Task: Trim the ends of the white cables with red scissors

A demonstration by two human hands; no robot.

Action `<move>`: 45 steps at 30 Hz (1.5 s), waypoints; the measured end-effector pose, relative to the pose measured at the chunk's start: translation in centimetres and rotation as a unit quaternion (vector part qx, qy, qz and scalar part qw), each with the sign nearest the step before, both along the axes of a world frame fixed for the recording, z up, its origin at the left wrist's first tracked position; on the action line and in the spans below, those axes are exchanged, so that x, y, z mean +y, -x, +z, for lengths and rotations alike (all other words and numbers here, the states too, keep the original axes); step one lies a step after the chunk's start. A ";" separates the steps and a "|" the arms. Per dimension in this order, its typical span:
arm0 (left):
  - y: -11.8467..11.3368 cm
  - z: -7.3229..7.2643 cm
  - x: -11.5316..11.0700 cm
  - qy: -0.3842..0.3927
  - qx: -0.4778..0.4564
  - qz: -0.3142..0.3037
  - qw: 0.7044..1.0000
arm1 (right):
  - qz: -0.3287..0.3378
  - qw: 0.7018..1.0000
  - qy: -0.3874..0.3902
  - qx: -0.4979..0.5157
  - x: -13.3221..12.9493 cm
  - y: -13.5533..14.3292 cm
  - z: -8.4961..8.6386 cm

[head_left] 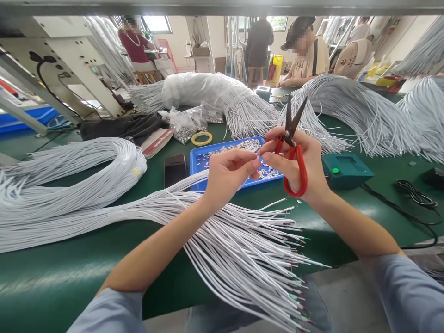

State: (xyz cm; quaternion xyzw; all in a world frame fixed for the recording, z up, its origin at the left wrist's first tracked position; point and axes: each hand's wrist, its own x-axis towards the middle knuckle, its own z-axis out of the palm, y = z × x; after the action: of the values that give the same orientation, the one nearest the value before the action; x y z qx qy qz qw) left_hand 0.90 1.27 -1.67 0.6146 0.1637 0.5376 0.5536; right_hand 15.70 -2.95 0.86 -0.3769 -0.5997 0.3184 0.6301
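My left hand (227,178) is closed in a pinch, thumb against forefinger, on what looks like the end of a white cable. Only a tiny pale tip shows between the fingers. Fingertips of my right hand (308,162) meet it there. That right hand also holds scissors (300,173) with red handles, their dark blades apart and pointing up. Below both hands a bundle of white cables (239,240) fans out, with small coloured wire ends at the right. Behind the hands lies a blue tray (199,185) of small metal and white parts.
A phone (175,170), a yellow tape ring (201,138) and bags of small parts (185,134) lie behind. A green box (347,169) with a button stands right. Coiled cables (118,162) lie left; more bundles (364,111) lie at the back. Several people are beyond the table.
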 end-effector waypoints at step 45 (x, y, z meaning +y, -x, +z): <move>0.1 -0.1 -1.3 -0.179 0.101 0.156 0.966 | -0.055 0.988 -0.075 -0.124 -1.2 -0.3 0.4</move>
State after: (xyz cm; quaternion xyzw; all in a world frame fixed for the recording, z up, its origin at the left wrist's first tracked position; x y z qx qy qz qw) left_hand 0.80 0.02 -1.77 0.7219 0.2131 0.5730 0.3243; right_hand 16.01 -4.15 1.26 -0.3977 -0.6734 0.1885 0.5940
